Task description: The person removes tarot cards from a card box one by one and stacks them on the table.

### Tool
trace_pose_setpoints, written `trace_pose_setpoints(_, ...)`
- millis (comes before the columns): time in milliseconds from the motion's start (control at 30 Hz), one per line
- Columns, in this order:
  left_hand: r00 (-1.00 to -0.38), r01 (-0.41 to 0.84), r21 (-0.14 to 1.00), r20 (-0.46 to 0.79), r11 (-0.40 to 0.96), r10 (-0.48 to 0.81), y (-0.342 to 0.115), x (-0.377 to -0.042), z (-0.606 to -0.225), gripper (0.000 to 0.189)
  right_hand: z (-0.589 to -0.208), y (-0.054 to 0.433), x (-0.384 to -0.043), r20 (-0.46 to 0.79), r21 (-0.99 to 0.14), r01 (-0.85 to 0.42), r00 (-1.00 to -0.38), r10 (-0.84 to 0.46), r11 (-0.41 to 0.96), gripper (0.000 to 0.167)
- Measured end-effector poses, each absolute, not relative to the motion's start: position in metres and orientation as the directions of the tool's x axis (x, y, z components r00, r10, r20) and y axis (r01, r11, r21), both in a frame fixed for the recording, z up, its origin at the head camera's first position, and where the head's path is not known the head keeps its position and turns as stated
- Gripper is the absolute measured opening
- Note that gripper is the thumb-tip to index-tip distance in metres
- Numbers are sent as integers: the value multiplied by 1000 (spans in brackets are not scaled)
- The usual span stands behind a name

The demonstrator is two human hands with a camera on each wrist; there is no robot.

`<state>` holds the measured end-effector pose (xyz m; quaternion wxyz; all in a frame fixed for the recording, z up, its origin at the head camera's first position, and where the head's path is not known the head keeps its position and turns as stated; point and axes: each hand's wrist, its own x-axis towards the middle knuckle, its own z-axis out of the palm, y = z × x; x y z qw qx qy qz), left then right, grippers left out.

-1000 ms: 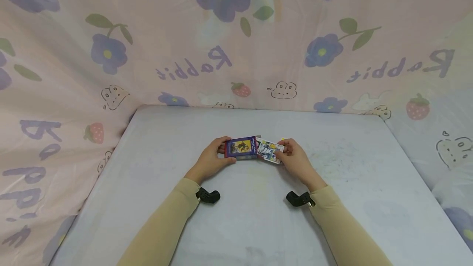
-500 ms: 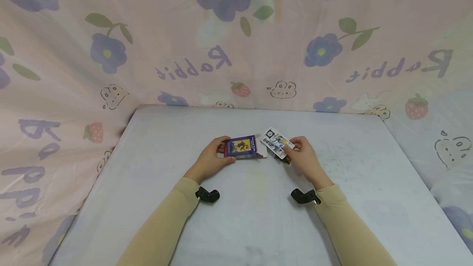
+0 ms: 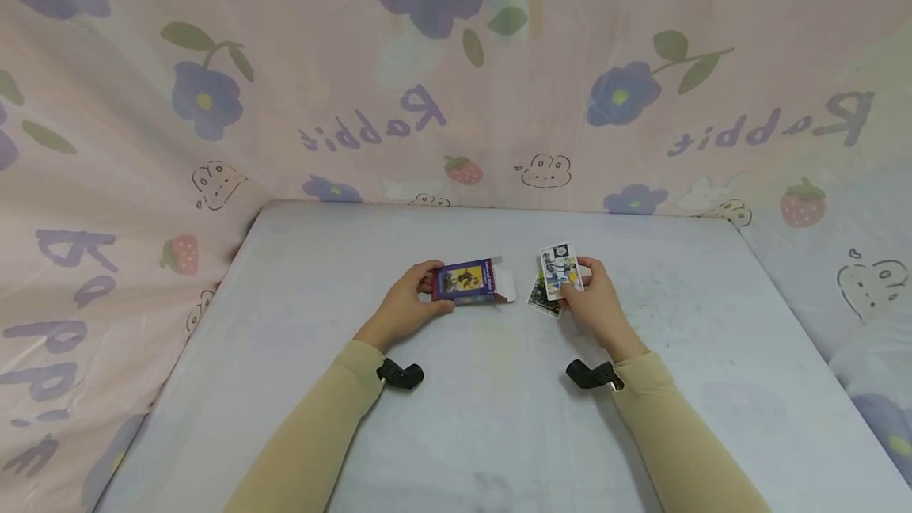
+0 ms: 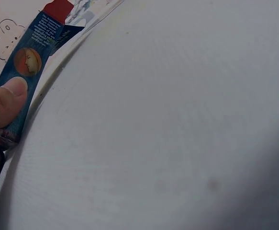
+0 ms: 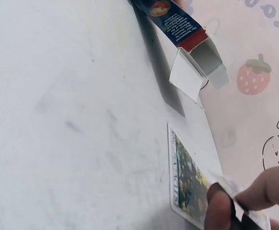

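Observation:
My left hand [image 3: 403, 305] grips a small purple-and-blue card box [image 3: 463, 282] by its left end, thumb [image 4: 12, 96] along the narrow side. The box's right end stands open with its white flap out; in the right wrist view the box mouth [image 5: 207, 56] looks hollow. To the right, my right hand [image 3: 598, 303] pinches a white-bordered picture card [image 3: 558, 266] between thumb and fingers at its lower right edge. A second, darker card [image 3: 543, 302] lies tilted on the table, partly covered by the held one; its printed face [image 5: 189, 177] shows in the right wrist view.
A white-covered table [image 3: 456, 426] lies under both hands. Patterned fabric [image 3: 499, 85] with flowers, strawberries and rabbits hangs behind it and at both sides. Black wrist mounts [image 3: 400, 374] sit at the sleeve cuffs.
My right hand has drawn the picture card away from the box's mouth to the right and turned it more upright. The darker card beneath has come into view. My left hand and the box stay put.

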<state>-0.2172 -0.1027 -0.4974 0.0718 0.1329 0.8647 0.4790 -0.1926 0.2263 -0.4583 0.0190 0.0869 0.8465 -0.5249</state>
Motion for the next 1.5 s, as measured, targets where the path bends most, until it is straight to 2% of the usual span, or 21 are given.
trace_pose_setpoints(300, -953, 170, 844, 10, 508, 303, -103, -219, -499, 79, -455, 229, -188, -179, -789, 242, -970, 165, 564, 70)
trace_pose_setpoints(533, -950, 176, 845, 10, 505, 313, -104, -220, -500, 80, -448, 229, -183, -186, -620, 228, -972, 142, 750, 72)
trace_pose_setpoints(900, -952, 176, 837, 12, 518, 305, -103, -220, -499, 79, -444, 223, -179, -254, -485, 203, -963, 85, 850, 86)
trace_pose_setpoints(1067, -951, 182, 837, 17, 516, 308, -103, -221, -501, 81, -447, 224, -180, -205, -521, 201, -973, 107, 829, 86)
trace_pose_setpoints(1267, -951, 178, 845, 16, 505, 309, -105, -222, -501, 82, -451, 225, -189, -182, -690, 223, -974, 133, 688, 87)
trace_pose_setpoints(1500, -952, 171, 847, 9, 504, 307, -103, -220, -500, 80, -458, 222, -200, -177, -801, 203, -979, 101, 564, 74)
